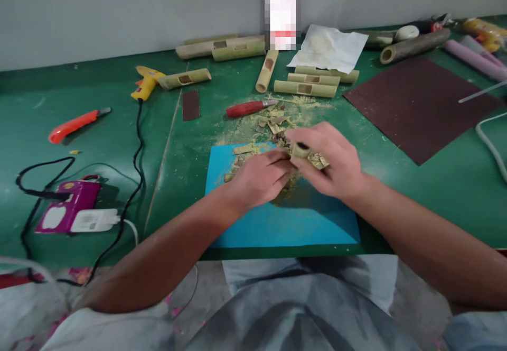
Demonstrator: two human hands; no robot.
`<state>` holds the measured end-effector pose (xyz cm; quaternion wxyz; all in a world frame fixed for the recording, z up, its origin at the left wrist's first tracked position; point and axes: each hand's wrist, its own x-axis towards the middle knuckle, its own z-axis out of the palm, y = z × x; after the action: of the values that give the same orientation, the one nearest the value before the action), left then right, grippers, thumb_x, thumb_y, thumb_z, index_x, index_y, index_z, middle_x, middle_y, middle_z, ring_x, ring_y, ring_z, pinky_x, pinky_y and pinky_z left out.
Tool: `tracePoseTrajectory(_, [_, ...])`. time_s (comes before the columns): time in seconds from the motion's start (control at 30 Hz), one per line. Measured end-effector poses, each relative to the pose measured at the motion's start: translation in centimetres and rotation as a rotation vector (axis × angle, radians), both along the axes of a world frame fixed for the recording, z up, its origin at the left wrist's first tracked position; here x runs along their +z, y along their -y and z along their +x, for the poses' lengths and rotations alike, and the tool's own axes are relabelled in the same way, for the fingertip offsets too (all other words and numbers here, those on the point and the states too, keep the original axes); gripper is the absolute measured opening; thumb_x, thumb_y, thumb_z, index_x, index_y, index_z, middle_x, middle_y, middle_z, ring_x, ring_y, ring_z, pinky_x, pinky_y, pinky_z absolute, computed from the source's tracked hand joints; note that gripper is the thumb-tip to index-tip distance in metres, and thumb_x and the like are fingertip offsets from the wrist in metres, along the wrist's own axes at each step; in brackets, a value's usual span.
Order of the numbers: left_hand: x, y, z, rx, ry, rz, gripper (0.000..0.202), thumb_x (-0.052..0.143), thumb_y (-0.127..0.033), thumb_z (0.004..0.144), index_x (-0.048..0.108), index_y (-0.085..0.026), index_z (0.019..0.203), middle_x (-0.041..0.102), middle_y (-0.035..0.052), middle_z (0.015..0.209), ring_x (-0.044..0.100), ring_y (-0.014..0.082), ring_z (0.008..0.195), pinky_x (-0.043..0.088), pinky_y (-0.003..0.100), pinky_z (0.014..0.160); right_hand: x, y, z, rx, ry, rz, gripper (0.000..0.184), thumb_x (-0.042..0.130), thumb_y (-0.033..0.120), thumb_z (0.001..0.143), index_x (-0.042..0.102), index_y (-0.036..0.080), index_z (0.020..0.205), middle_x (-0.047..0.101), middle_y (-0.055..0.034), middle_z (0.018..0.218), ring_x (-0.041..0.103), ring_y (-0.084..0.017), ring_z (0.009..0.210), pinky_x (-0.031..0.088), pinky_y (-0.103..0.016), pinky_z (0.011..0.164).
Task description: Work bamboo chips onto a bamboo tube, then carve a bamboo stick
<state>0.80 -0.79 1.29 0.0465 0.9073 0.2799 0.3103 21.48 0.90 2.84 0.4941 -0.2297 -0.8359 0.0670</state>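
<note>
Over the blue sheet (285, 229), my right hand (335, 160) grips a short bamboo tube (300, 152) between thumb and fingers. The tube is tilted, with its dark hollow end facing up. My left hand (263, 176) is closed at the tube's lower left part, its fingertips pressed together against it. My fingers hide most of the tube. Bamboo chips and shavings (277, 123) lie under and behind my hands, partly on the sheet. A red-handled chisel-like tool (247, 109) rests just beyond the chips.
Several notched bamboo tubes (304, 89) lie at the back, near white paper (332, 47) with powder. A yellow glue gun (144, 82), orange cutter (77, 125) and purple power strip (71, 205) with cords are left. Right is a dark brown sheet (420, 102). The green table (178, 182) ends near my lap.
</note>
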Motion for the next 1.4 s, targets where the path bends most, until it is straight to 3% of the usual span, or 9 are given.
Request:
tracePoseTrajectory(0.17, [0.03,0.11,0.01,0.016,0.011,-0.020,0.023,0.049,-0.022,0.104,0.071,-0.016,0.107,0.073,0.0083,0.103,0.072,0.0172,0.092,0.061,0.029,0.081,0.09,0.15,0.11,-0.099,0.017,-0.075,0.042,0.058,0.028,0.095,0.055,0.031,0.138,0.071,-0.0034,0.103,0.068,-0.022,0.089,0.057,-0.039,0.078])
tracePoseTrajectory(0.3, [0.02,0.06,0.03,-0.003,0.018,0.023,0.023,0.049,-0.021,0.103,0.071,-0.015,0.101,0.073,0.0091,0.101,0.072,0.0182,0.094,0.061,0.028,0.082,0.18,0.24,0.11,-0.015,0.039,-0.012,0.042,0.057,0.024,0.094,0.055,0.029,0.136,0.072,-0.0036,0.100,0.067,-0.022,0.087,0.058,-0.039,0.076])
tracePoseTrajectory(0.43, [0.02,0.06,-0.02,0.003,0.018,-0.008,0.022,0.049,-0.021,0.103,0.071,-0.016,0.107,0.073,0.0092,0.103,0.072,0.0176,0.091,0.061,0.029,0.080,0.22,0.21,0.02,-0.101,0.006,-0.080,0.042,0.060,0.024,0.094,0.055,0.030,0.136,0.071,-0.0032,0.100,0.068,-0.022,0.089,0.058,-0.038,0.075])
tracePoseTrajectory(0.57, [-0.07,0.10,-0.06,-0.001,0.016,0.002,0.023,0.049,-0.021,0.103,0.071,-0.017,0.103,0.073,0.0091,0.104,0.072,0.0187,0.098,0.061,0.030,0.085,0.23,0.16,-0.17,0.036,-0.002,0.022,0.046,0.060,0.019,0.093,0.054,0.027,0.137,0.072,-0.0036,0.100,0.067,-0.021,0.087,0.057,-0.038,0.077])
tracePoseTrajectory(0.73, [-0.02,0.04,0.01,0.003,0.030,0.001,0.021,0.051,-0.020,0.103,0.071,-0.015,0.107,0.073,0.0091,0.101,0.072,0.0169,0.091,0.060,0.028,0.080,0.17,-0.05,0.14,-0.094,0.013,-0.071,0.043,0.060,0.026,0.094,0.055,0.029,0.137,0.070,-0.0039,0.100,0.067,-0.022,0.088,0.057,-0.037,0.075])
tracePoseTrajectory(0.87, [0.01,-0.01,0.05,-0.018,0.029,0.023,0.022,0.050,-0.019,0.103,0.071,-0.014,0.101,0.073,0.0091,0.099,0.072,0.0173,0.094,0.060,0.028,0.082,0.12,0.02,0.29,-0.022,0.025,-0.008,0.043,0.058,0.024,0.095,0.055,0.028,0.138,0.069,-0.0024,0.096,0.066,-0.021,0.086,0.056,-0.036,0.076])
tracePoseTrajectory(0.97, [-0.03,-0.01,0.01,0.006,0.024,0.002,0.023,0.049,-0.021,0.104,0.071,-0.014,0.105,0.073,0.0088,0.099,0.072,0.0165,0.089,0.060,0.028,0.078,0.13,0.02,0.34,-0.104,0.032,-0.056,0.041,0.058,0.028,0.096,0.056,0.027,0.136,0.069,-0.0035,0.097,0.066,-0.021,0.086,0.057,-0.037,0.074])
tracePoseTrajectory(1.23, [-0.22,0.08,0.01,0.020,0.013,-0.022,0.023,0.049,-0.022,0.104,0.071,-0.015,0.108,0.073,0.0090,0.103,0.071,0.0171,0.093,0.060,0.029,0.082,0.37,0.20,0.15,-0.121,0.008,-0.085,0.040,0.058,0.027,0.096,0.058,0.030,0.136,0.071,-0.0034,0.106,0.067,-0.022,0.092,0.057,-0.038,0.080])
tracePoseTrajectory(1.4, [-0.24,0.08,0.05,0.000,0.025,-0.016,0.022,0.050,-0.020,0.103,0.071,-0.014,0.105,0.073,0.0093,0.103,0.072,0.0176,0.096,0.060,0.029,0.083,0.27,0.14,0.07,-0.013,0.006,-0.037,0.047,0.061,0.020,0.093,0.055,0.029,0.140,0.071,-0.0022,0.102,0.067,-0.020,0.090,0.057,-0.036,0.079])
